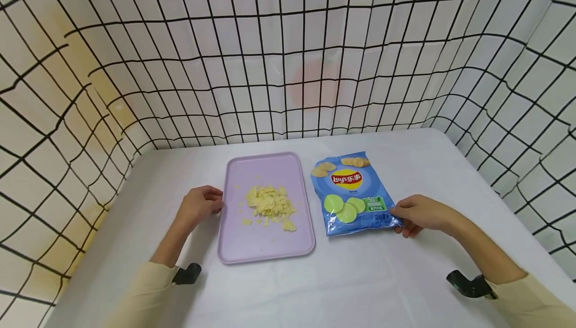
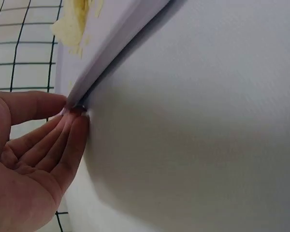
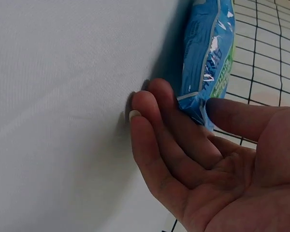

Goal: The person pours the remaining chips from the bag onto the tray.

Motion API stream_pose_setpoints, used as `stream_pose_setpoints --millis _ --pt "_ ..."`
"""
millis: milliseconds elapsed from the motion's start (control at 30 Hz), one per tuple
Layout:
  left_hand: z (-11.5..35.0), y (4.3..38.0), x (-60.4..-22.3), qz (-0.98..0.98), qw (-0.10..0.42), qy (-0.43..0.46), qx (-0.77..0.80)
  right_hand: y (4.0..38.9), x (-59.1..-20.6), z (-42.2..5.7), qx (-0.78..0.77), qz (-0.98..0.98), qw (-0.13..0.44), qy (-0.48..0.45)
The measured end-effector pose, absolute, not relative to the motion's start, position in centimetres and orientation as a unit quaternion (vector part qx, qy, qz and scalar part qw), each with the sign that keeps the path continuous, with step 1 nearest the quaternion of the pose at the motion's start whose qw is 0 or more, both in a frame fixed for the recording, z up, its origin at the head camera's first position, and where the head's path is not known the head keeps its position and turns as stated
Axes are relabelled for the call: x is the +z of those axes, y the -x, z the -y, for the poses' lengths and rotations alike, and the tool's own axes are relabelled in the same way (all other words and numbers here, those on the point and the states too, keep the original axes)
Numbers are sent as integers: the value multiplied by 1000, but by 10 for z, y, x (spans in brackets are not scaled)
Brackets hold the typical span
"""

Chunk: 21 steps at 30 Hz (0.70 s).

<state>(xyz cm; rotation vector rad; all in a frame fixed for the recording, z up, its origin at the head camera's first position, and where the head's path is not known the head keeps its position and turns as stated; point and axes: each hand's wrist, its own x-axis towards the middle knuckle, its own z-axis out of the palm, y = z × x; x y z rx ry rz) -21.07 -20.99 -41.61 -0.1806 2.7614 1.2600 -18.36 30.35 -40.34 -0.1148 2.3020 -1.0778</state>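
Note:
A light purple tray [image 1: 238,245] lies flat on the table, bearing a heap of broken potato chips [image 1: 270,203]. My left hand [image 1: 200,205] is at its left edge. In the left wrist view, the thumb [image 2: 36,104] touches the top of the tray's rim [image 2: 111,41] and the fingertips reach beneath it. Right of the tray lies a blue Lay's chip bag [image 1: 348,195] with lime slices printed on it. My right hand [image 1: 425,213] pinches the bag's lower right corner between thumb [image 3: 241,116] and index finger; the other fingers rest close to the tabletop.
A white cloth covers the table [image 1: 360,283]. Black wire grid panels [image 1: 283,58] with white sheeting behind them stand along the back, left and right sides. Small chip crumbs are scattered on the tray around the heap. Each wrist carries a black camera mount [image 1: 186,274].

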Motion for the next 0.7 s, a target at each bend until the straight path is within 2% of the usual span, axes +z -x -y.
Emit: stream_pose_setpoints --millis 267,533,600,700 --pt "221 206 -404 -946 -4 20 323 188 -407 -297 -402 -871 279 42" --pt "246 207 -401 -972 -25 16 231 196 -394 -301 -329 -899 283 60" --pt "252 206 -401 -976 -33 19 216 202 -387 -303 -291 -917 262 71" --pt "260 205 -397 -978 -51 29 199 211 -381 -304 -230 -953 177 90"
